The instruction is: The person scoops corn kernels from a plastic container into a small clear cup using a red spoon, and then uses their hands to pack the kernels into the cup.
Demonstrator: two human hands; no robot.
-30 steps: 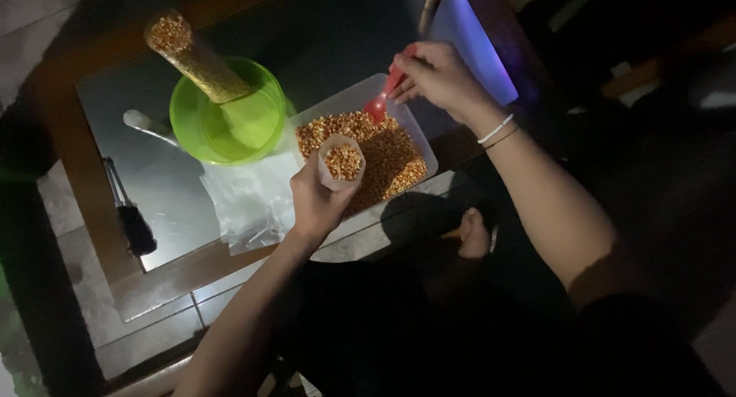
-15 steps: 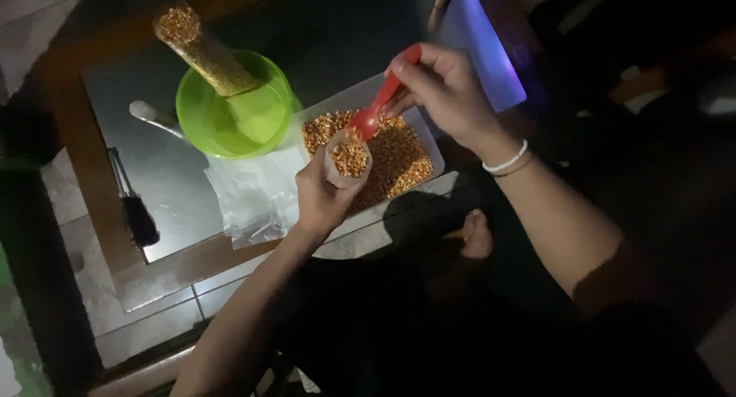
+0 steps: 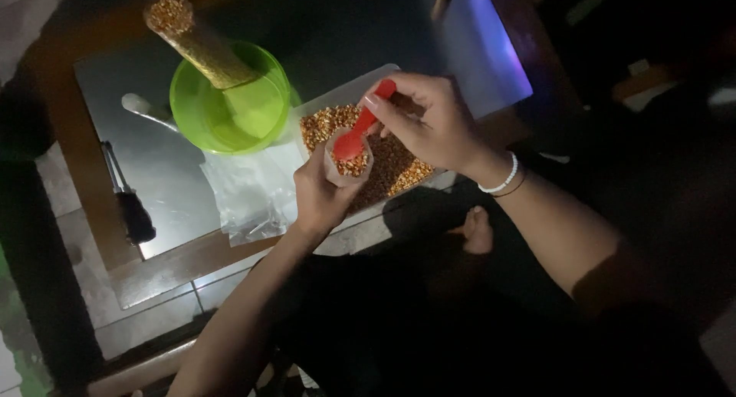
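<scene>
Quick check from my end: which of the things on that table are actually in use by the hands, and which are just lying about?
In use:
- left hand holding a small clear bag of kernels
- right hand tipping a red spoon into it
- white tray of kernels

Lying about:
- green bowl
- filled tall bag leaning in the bowl
- white spoon
- empty plastic bags
- dark-handled tool

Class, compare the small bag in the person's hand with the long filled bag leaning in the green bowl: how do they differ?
The small bag is short, open at the top and held in the left hand; the long bag is tall, packed full and leans untouched in the green bowl. A red spoon sits at the small bag's mouth, none at the long bag's. Both hold golden kernels.
</scene>
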